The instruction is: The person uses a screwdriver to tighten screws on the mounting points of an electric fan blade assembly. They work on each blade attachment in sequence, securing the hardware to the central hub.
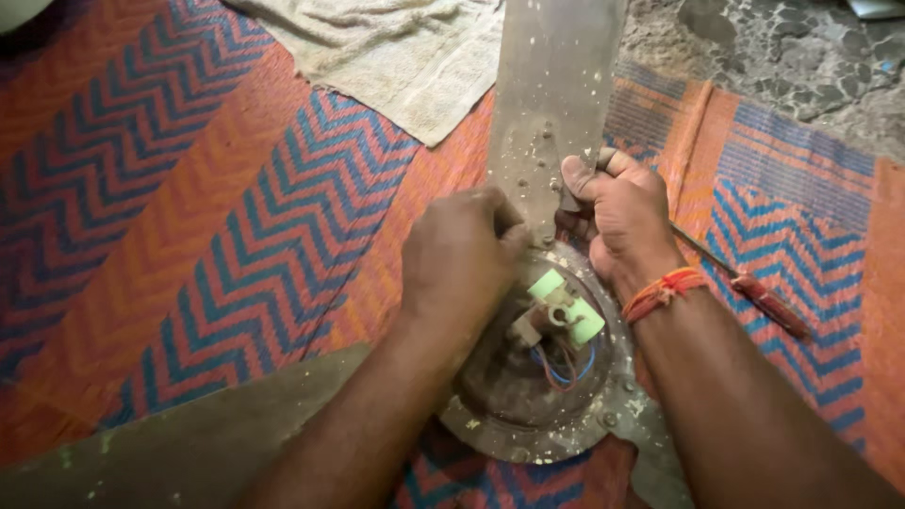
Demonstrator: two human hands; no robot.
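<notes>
Both hands grip a dusty ceiling fan: left hand [459,253] on the motor hub [537,377], right hand [617,219] clamped on a blade [551,94]. A red-handled screwdriver [768,303] lies on the zigzag mat [189,207]; open mat lies left.

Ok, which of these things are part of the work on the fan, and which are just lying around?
In hand:
- left hand and right hand, both at the base of the upper fan blade
- fan motor housing
- pale green capacitor with blue and red wires

Lying about:
- red-handled screwdriver
- cream towel
- zigzag woven mat
</notes>
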